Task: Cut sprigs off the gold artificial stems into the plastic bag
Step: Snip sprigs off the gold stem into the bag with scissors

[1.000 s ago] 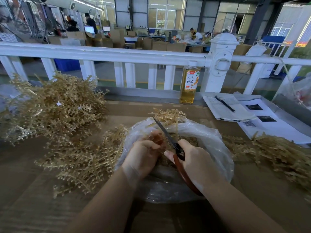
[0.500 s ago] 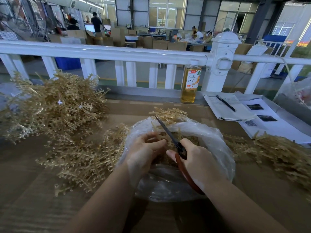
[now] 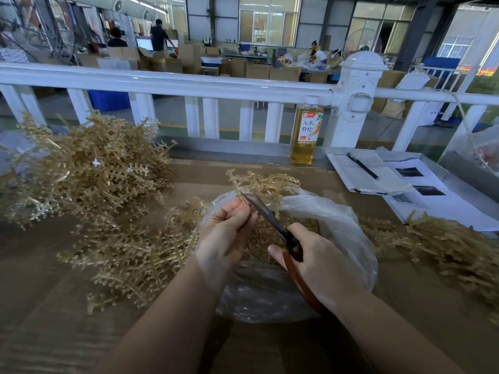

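Red-brown handles of the scissors (image 3: 290,255) were held in the right hand (image 3: 318,263), nearest the camera, with the fingers closed around them and the thumb laid along the upper side. From that grip the dark blades ran up and to the left, their tips ending just beside the fingertips (image 3: 244,211) of the left hand (image 3: 224,238). The blades appeared slightly parted, though the gap was too fine to be judged with certainty. The left hand's grip was narrow: a gold stem (image 3: 266,183) was pinched between thumb and fingers, and its long axis was carried away from the body, rising up and to the right beyond the blade tips. The stem was thus crossed by the blades close to the left fingers, so the cut would probably be made there.

Beneath both hands the plastic bag (image 3: 348,233) lay open on the brown surface (image 3: 40,306), with cut gold pieces gathered inside it. Any severed sprig would likely drop straight into the bag's mouth.

Farther out, uncut gold stems were heaped at the left (image 3: 89,179), and another gold heap lay at the right (image 3: 445,244). A bottle (image 3: 306,130) stood against the white railing (image 3: 189,83) beyond.
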`<action>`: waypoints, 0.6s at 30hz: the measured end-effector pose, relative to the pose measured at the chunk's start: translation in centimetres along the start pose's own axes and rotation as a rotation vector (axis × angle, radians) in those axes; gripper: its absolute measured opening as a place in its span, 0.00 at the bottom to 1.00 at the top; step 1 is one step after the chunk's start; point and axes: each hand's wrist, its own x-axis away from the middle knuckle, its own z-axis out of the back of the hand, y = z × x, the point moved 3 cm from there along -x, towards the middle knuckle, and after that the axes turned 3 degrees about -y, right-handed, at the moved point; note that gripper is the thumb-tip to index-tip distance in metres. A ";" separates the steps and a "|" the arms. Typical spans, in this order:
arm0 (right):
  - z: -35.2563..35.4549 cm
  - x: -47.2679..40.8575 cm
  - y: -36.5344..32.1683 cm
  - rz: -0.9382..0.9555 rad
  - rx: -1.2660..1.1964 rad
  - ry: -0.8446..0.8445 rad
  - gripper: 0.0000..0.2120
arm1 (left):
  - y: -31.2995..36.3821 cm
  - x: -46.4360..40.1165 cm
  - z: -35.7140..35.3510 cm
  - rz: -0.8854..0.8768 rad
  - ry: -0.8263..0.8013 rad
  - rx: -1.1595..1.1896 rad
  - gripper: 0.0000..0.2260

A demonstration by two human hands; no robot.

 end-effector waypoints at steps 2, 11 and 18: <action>-0.1 0.0 0.2 0.015 0.012 -0.003 0.14 | 0.1 -0.1 -0.2 -0.007 0.002 0.035 0.10; -0.8 -0.1 0.8 0.052 0.039 -0.007 0.12 | -0.1 0.2 -0.3 0.000 0.015 -0.033 0.09; -1.1 -0.4 0.7 0.049 0.071 -0.014 0.13 | -0.6 0.2 -0.3 -0.009 0.008 -0.063 0.11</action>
